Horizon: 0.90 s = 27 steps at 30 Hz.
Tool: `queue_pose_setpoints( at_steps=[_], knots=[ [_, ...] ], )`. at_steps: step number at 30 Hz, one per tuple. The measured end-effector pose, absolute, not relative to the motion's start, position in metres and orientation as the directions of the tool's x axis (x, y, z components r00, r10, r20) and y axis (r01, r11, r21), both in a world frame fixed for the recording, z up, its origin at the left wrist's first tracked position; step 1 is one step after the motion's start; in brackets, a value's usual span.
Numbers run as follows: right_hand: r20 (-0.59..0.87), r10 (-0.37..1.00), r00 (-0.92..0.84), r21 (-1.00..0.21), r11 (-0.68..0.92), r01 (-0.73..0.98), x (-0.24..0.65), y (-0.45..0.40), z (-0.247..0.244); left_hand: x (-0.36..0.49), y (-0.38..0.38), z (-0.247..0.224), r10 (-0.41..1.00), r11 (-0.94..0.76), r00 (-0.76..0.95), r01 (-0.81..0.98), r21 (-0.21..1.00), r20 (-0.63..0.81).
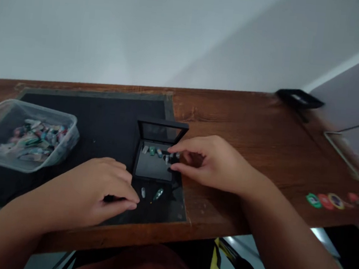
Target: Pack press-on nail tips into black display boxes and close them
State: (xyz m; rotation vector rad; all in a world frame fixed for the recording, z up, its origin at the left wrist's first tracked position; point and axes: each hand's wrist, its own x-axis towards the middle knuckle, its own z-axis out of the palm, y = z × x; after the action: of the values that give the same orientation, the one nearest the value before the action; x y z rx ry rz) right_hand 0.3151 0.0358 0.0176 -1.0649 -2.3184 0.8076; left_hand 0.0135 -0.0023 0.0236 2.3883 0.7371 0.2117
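Shiny oblong pieces point(160, 153) are sitting inside a boxy black case point(155, 169), 2 glossy slivers point(158, 194) lying in front. Right hand point(216, 164) is spanning the case's right edge, fingers parted; left hand point(106, 189) is hanging front-left, can't tell if pinching anything.

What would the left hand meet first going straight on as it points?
Probably the small clear piece just ahead of the left hand, then perhaps the green piece; the hand's height above the black mat is unclear, so it might pass over.
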Motion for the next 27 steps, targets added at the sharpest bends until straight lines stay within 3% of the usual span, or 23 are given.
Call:
queue_pose_setpoints(
  at_steps=[5,8,12,17,27],
  knots=[
    [0.288,0.687,-0.668,-0.790,0.564,0.240,0.307,0.033,0.013,0.015,-0.005,0.030,0.572,-0.707,0.783,0.318,0.632,0.246],
    [0.411,0.629,-0.659,-0.773,0.625,0.114,0.297,0.029,0.006,0.016,-0.005,0.030,0.654,-0.575,0.681,0.165,0.801,0.329],
    [0.610,0.553,-0.568,-0.617,0.781,0.097,0.287,0.025,0.002,0.022,-0.006,0.019,0.822,-0.283,0.541,0.114,0.952,0.180],
    [0.724,0.407,-0.557,-0.461,0.886,0.048,0.279,0.017,0.005,0.033,-0.011,0.011,0.824,-0.172,0.566,0.178,0.969,0.043],
    [0.827,0.393,-0.403,-0.427,0.904,0.006,0.264,0.014,-0.008,0.036,-0.010,0.009,0.839,0.027,0.538,0.106,0.994,-0.080]
  ],
)
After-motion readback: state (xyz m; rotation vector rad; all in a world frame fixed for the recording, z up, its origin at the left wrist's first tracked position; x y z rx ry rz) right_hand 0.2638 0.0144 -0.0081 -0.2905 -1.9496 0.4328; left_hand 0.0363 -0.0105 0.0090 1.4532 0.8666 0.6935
